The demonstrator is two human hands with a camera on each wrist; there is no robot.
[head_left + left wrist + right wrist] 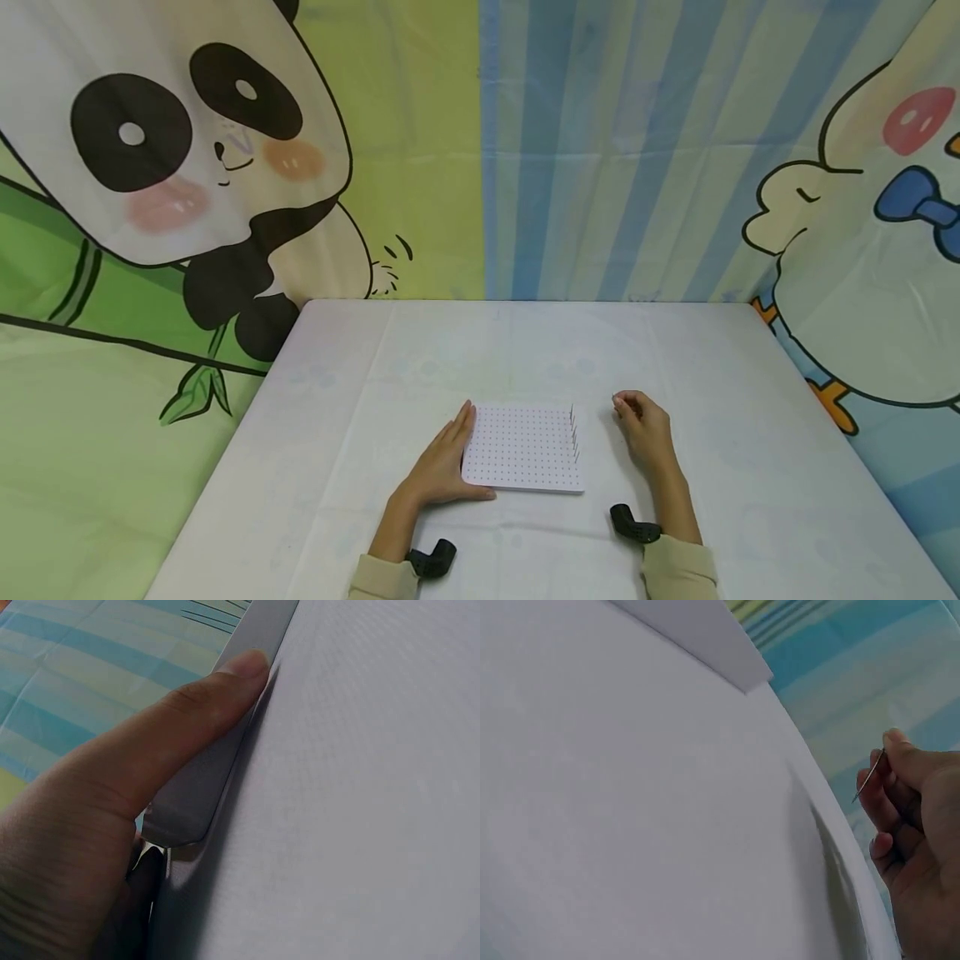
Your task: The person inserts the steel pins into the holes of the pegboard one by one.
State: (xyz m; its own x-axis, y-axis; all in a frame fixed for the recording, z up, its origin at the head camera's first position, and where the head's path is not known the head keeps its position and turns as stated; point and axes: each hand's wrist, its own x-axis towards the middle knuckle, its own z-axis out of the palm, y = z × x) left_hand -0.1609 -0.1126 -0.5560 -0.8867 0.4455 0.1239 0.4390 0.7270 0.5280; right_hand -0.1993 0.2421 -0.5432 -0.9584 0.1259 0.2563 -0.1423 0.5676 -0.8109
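A white board with a grid of small holes (pixel 522 446) lies on the table. Several thin metal pins (pixel 575 437) stand upright in a row along its right side. My left hand (pixel 442 467) rests at the board's near left corner, straight fingers along the left side and thumb along the near edge. In the left wrist view, the thumb (pixel 199 705) presses on the board's side face (pixel 199 787). Off to the right of the board, my right hand (pixel 647 429) pinches a thin metal pin (pixel 868 777) between thumb and fingertips; its lower end points away from the fingers.
A white cloth (pixel 360 492) covers the table. Behind it hangs a printed curtain (pixel 408 150) with a panda and stripes. Each wrist carries a black camera mount, one on the left (pixel 433 558) and one on the right (pixel 633 525).
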